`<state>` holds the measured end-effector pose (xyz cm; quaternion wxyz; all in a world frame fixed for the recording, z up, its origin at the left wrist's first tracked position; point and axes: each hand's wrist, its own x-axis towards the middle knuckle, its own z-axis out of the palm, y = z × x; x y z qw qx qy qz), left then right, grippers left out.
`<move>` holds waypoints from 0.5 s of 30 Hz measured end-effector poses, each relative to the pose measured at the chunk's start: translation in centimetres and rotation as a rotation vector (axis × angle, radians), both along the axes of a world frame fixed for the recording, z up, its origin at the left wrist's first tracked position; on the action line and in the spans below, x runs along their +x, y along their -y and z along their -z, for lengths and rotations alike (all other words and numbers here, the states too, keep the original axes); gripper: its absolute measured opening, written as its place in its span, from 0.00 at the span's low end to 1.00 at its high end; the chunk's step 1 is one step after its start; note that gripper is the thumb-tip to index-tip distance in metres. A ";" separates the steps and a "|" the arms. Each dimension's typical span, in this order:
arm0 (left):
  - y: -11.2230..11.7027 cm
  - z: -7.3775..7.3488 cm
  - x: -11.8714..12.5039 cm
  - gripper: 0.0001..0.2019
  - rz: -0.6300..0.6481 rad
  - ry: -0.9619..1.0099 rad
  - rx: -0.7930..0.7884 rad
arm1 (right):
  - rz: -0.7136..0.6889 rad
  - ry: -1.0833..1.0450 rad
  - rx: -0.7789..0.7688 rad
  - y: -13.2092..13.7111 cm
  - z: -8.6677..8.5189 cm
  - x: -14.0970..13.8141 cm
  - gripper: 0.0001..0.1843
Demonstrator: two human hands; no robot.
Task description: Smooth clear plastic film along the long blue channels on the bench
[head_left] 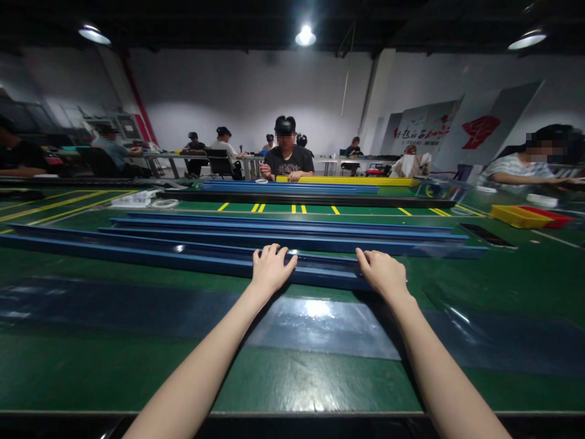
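Note:
A long blue channel rail [201, 259] lies slantwise across the green table, its left end reaching the left edge of the view. My left hand [269, 267] is closed over the rail near its middle, thumb on the right and fingers over the far side. My right hand [382, 272] grips the same rail at its right end, with the fingertips partly hidden. Just beyond it lie more blue rails [274, 230], side by side. Between my forearms and along the near side, a flat strip of clear plastic film [320, 326] stretches over the table.
Farther back are a long black rail [301, 198], a yellow rail [356, 181] and a coil of tape [163, 203]. At right lie a dark phone [487, 235] and a yellow tray [518, 216]. A person [289, 161] sits opposite; others sit farther off.

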<state>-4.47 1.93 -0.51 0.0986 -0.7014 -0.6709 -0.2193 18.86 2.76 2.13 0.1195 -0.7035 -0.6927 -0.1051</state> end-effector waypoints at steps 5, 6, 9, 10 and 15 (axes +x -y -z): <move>-0.1 0.0 -0.2 0.19 -0.016 -0.001 0.000 | -0.051 0.050 0.072 0.1 0.5 -0.3 0.28; -0.1 0.0 -0.2 0.19 -0.016 -0.003 0.005 | -0.059 0.061 0.080 0.2 0.5 -0.4 0.28; 0.0 -0.1 -0.1 0.18 -0.008 -0.004 0.023 | -0.091 0.100 0.093 0.4 0.7 -0.8 0.27; 0.1 -0.2 0.0 0.17 0.003 0.000 0.027 | -0.116 0.118 0.091 0.4 0.7 -1.0 0.27; 0.4 -0.1 0.8 0.15 0.106 0.009 0.042 | -0.324 0.147 0.076 0.5 1.5 -2.5 0.24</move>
